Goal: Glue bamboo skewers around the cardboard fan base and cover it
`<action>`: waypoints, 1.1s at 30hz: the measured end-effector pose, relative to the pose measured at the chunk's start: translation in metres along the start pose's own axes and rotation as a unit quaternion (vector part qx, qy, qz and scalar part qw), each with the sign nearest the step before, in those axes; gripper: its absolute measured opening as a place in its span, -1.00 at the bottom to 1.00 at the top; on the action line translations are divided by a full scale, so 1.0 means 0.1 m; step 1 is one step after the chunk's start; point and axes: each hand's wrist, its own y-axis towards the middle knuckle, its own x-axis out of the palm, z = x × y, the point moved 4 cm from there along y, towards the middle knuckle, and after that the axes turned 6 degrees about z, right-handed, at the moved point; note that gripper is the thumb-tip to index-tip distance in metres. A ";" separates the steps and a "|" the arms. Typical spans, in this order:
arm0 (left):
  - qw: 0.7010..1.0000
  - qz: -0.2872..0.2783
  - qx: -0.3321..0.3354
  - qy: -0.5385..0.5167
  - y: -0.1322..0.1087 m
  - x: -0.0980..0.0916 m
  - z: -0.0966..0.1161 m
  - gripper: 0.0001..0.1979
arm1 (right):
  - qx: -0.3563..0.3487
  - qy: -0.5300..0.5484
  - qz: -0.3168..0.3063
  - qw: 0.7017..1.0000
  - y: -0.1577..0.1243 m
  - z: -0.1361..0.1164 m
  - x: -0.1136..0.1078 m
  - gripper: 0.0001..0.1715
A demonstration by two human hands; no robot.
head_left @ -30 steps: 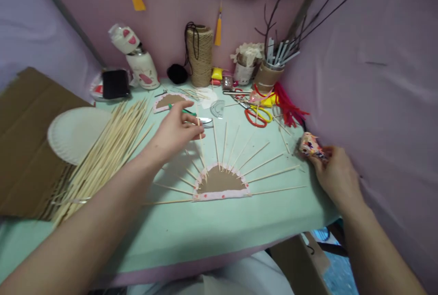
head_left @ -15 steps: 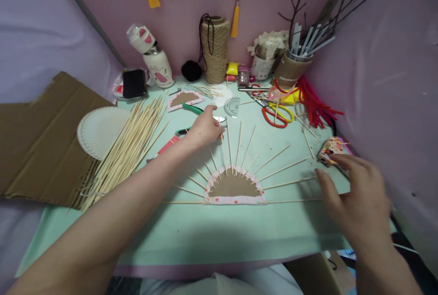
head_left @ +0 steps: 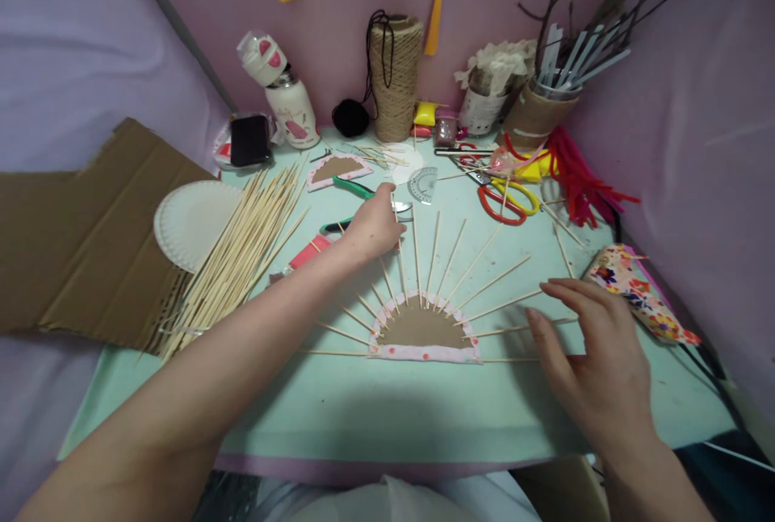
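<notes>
A brown cardboard half-circle (head_left: pixel 420 327) with a pink patterned edging lies on the table, with thin bamboo skewers (head_left: pixel 489 281) fanning out around it. My left hand (head_left: pixel 376 225) reaches over the left skewers, its thumb and fingers around the outer end of one near the top; part of the grip is hidden. Beside that hand lie green-handled pliers (head_left: pixel 352 186) and a clear protractor (head_left: pixel 423 185). My right hand (head_left: pixel 596 352) hovers over the ends of the right skewers, thumb and fingers apart, holding nothing.
A pile of skewers (head_left: pixel 242 252), a white paper plate (head_left: pixel 190 219) and a cardboard sheet (head_left: pixel 90 264) lie left. Scissors (head_left: pixel 505 207), red pipe cleaners (head_left: pixel 584 183) and a floral glue gun (head_left: pixel 635 292) are right. Behind stand a twine spool (head_left: pixel 396 78) and a bottle (head_left: pixel 294 110).
My right hand has moved left, away from the glue gun and over the skewer ends. The view has shifted slightly. My left hand stays at the same skewer.
</notes>
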 end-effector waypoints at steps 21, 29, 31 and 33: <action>0.999 -0.022 0.004 0.043 -0.03 0.06 -0.01 -0.33 | -0.058 0.223 -0.172 0.958 -0.61 -0.93 0.28 -0.63; 0.999 -0.034 -0.012 0.036 -0.06 0.06 -0.02 -0.33 | -0.079 0.165 -0.180 0.966 -0.61 -0.94 0.35 -0.54; 0.999 -0.031 -0.011 0.041 -0.07 0.05 -0.01 -0.33 | -0.085 0.158 -0.181 0.967 -0.62 -0.95 0.37 -0.55; 0.998 -0.028 -0.006 0.052 -0.08 0.05 -0.02 -0.33 | -0.086 0.151 -0.182 0.968 -0.64 -0.95 0.39 -0.56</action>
